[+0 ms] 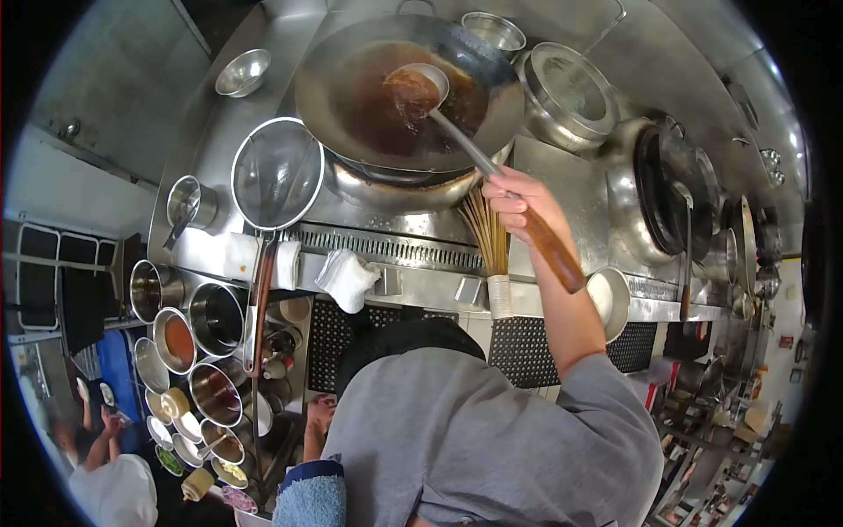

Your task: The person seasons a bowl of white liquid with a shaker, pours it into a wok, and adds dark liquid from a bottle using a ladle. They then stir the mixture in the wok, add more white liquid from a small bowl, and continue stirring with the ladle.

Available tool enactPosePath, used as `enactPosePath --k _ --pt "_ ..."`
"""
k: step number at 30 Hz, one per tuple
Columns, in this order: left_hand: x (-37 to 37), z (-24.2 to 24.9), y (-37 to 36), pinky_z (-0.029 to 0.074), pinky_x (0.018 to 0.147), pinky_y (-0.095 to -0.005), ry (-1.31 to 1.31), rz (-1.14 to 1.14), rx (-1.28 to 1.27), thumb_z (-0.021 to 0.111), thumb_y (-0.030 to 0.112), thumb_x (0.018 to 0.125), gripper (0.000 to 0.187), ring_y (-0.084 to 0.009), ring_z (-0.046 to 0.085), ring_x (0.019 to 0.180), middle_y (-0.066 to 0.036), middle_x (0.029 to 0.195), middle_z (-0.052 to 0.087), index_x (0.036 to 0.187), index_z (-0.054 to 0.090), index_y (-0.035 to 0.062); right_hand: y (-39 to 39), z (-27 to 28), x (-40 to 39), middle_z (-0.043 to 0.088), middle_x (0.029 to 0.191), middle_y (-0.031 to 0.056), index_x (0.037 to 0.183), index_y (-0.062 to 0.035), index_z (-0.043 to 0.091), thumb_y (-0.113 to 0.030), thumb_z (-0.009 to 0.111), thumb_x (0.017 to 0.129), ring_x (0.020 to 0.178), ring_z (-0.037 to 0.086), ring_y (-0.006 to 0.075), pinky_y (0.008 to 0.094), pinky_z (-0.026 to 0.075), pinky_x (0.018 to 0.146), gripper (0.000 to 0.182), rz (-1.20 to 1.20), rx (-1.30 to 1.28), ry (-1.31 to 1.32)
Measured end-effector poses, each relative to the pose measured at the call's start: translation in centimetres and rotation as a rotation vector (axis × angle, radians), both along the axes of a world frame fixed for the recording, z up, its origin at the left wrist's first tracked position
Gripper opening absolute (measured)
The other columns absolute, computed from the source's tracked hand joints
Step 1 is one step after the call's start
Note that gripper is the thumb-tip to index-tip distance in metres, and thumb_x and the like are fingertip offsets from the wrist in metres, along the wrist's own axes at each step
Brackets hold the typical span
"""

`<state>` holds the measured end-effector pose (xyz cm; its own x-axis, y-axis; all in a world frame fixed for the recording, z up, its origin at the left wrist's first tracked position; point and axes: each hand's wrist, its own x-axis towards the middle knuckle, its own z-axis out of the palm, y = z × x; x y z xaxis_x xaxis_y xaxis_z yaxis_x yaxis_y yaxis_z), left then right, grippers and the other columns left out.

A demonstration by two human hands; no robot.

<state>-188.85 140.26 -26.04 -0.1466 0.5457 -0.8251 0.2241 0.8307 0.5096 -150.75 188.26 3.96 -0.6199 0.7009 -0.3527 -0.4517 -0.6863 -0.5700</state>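
Right hand [524,207] well forward, around the ladle [478,155]

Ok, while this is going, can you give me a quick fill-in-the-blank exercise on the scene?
1. The right hand holds the ____.
2. The liquid in the wok is ____ in colour.
3. In the picture, the wood-handled strainer lies to the ____ of the wok.

Missing words: ladle; brown; left.
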Motion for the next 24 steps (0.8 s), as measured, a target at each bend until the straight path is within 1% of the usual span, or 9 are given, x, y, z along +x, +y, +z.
enactPosePath --k 1,4,8,12,13,16,19,20,24 --pt "0.7 0.6 -0.3 0.050 0.075 -0.0307 0.013 -0.018 -0.002 0.060 0.026 0.082 0.030 -0.0184 0.062 0.088 -0.004 0.093 0.066 0.108 0.060 0.0099 -0.1 0.7 0.5 0.041 0.075 0.0000 0.124 0.0032 0.041 -0.006 0.043 0.097 0.045 0.038 -0.0008 0.0156 0.033 0.031 0.029 0.024 -0.071 0.118" --pt "2.4 1.3 -1.0 0.050 0.074 -0.0302 0.048 -0.065 -0.001 0.060 0.026 0.082 0.031 -0.0179 0.062 0.087 -0.004 0.093 0.066 0.108 0.059 0.0098 0.0 2.5 2.4 0.041 0.078 0.0010 0.125 0.0044 0.041 -0.006 0.042 0.097 0.045 0.037 -0.0008 0.0158 0.032 0.030 0.030 0.026 -0.174 0.157" --pt "4.3 2.3 -1.8 0.050 0.073 -0.0298 0.055 0.132 -0.046 0.063 0.021 0.080 0.031 -0.0172 0.061 0.085 -0.005 0.092 0.066 0.108 0.060 0.0074 0.0 5.7 4.8 0.040 0.077 0.0006 0.124 0.0042 0.040 -0.006 0.042 0.097 0.044 0.036 -0.0009 0.0151 0.030 0.030 0.030 0.034 -0.071 -0.052" --pt "5.7 3.3 -1.3 0.050 0.071 -0.0294 0.029 0.373 -0.067 0.070 0.012 0.075 0.032 -0.0165 0.061 0.080 -0.006 0.090 0.068 0.105 0.064 0.0029 0.4 8.3 6.8 0.042 0.071 -0.0026 0.094 -0.0088 0.044 -0.008 0.052 0.093 0.045 0.037 0.0003 0.0168 0.029 0.032 0.008 0.044 0.088 -0.316" --pt "5.5 4.0 -0.9 0.049 0.071 -0.0292 0.080 0.243 -0.068 0.068 0.014 0.078 0.028 -0.0162 0.061 0.081 -0.007 0.091 0.068 0.103 0.064 0.0038 0.3 8.6 7.3 0.044 0.072 -0.0016 0.096 -0.0086 0.045 -0.010 0.054 0.092 0.045 0.038 0.0013 0.0180 0.028 0.033 0.009 0.032 0.139 -0.361" --pt "5.2 4.3 -0.7 0.050 0.069 -0.0295 0.128 0.271 -0.063 0.064 0.010 0.079 0.023 -0.0163 0.062 0.079 -0.006 0.088 0.066 0.102 0.064 0.0039 -0.1 10.4 8.1 0.045 0.073 -0.0006 0.102 -0.0070 0.047 -0.012 0.056 0.091 0.046 0.038 0.0018 0.0191 0.029 0.034 0.015 0.004 0.260 -0.592" --pt "3.9 2.2 -1.9 0.051 0.067 -0.0304 0.195 0.178 0.012 0.058 0.006 0.082 0.020 -0.0165 0.062 0.077 -0.006 0.087 0.065 0.102 0.062 0.0048 -0.6 11.5 8.3 0.044 0.075 0.0000 0.134 -0.0035 0.036 -0.010 0.059 0.089 0.043 0.037 0.0020 0.0186 0.031 0.033 0.051 -0.001 0.365 -0.682" --pt "3.2 0.7 -2.8 0.052 0.066 -0.0308 0.221 0.130 0.048 0.055 0.005 0.084 0.020 -0.0166 0.063 0.076 -0.007 0.087 0.064 0.103 0.061 0.0053 -0.9 11.9 8.2 0.044 0.073 -0.0005 0.137 -0.0035 0.033 -0.010 0.060 0.088 0.043 0.038 0.0025 0.0194 0.032 0.034 0.057 0.025 0.425 -0.744" --pt "0.7 -4.9 -6.4 0.052 0.060 -0.0322 -0.076 0.471 0.091 0.047 0.008 0.089 0.020 -0.0171 0.062 0.072 -0.007 0.082 0.061 0.107 0.056 0.0065 -3.0 13.0 6.5 0.043 0.068 -0.0017 0.145 -0.0036 0.025 -0.010 0.062 0.087 0.043 0.039 0.0045 0.0215 0.035 0.035 0.069 0.043 0.656 -1.039"
